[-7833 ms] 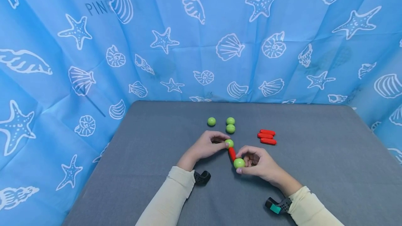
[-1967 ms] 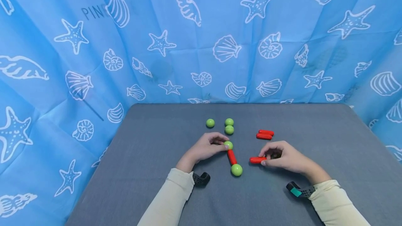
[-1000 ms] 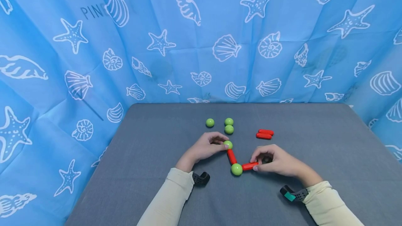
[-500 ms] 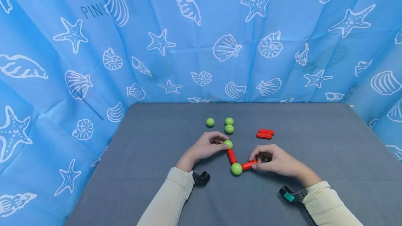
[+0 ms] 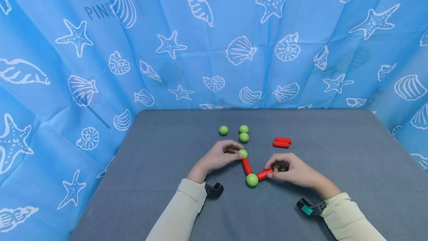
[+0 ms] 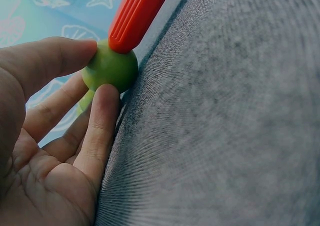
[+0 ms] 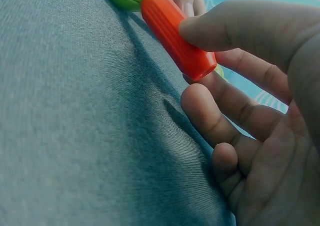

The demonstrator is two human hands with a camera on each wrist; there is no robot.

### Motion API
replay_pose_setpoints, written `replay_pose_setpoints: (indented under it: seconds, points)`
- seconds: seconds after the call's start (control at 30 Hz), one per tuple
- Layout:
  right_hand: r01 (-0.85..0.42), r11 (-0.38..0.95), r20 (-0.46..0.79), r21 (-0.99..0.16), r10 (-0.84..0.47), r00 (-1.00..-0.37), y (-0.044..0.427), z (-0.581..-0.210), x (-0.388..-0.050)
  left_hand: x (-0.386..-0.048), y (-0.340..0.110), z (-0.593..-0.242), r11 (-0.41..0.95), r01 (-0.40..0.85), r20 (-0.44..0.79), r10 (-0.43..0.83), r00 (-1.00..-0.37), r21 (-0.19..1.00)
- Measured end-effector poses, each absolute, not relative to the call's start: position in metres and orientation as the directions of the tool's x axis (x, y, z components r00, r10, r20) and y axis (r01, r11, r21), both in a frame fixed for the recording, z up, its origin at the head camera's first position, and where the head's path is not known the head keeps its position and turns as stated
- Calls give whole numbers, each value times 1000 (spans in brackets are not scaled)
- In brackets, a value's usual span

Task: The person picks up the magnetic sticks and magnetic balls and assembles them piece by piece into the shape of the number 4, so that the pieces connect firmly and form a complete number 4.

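Over the grey table (image 5: 167, 140), the left hand (image 5: 217, 157) pinches 1 green ball (image 5: 243, 154); the right hand (image 5: 291, 170) pinches a red rod (image 5: 262, 174) touching the nearer ball (image 5: 252, 180). The rod looks light, stiff, slick; I'd grip mid-length.

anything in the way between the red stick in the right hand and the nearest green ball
Nothing visible stands between them: the red stick in the right hand meets the nearest green ball at its end. The two loose red sticks lie farther back.
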State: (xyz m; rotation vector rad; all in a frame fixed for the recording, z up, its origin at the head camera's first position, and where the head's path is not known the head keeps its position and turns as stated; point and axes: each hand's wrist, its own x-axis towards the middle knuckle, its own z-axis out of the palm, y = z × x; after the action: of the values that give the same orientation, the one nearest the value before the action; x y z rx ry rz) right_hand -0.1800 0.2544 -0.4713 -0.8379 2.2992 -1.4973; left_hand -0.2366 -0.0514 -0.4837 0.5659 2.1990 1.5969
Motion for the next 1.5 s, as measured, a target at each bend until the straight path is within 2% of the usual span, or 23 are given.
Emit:
replay_pose_setpoints:
  seconds: [0.6,0.93,1.5]
  points:
    - [-283,298,63,-912,-579,-813,257,-472,-179,-237,-51,-484,301,86,-83,507,-858,950]
    - [-287,290,69,-913,-585,-808,256,-473,-179,-234,-51,-476,309,34,-151,555,-818,950]
    - [-294,273,80,-916,-593,-801,256,-474,-180,-230,-46,-471,371,86,-136,532,-836,925]
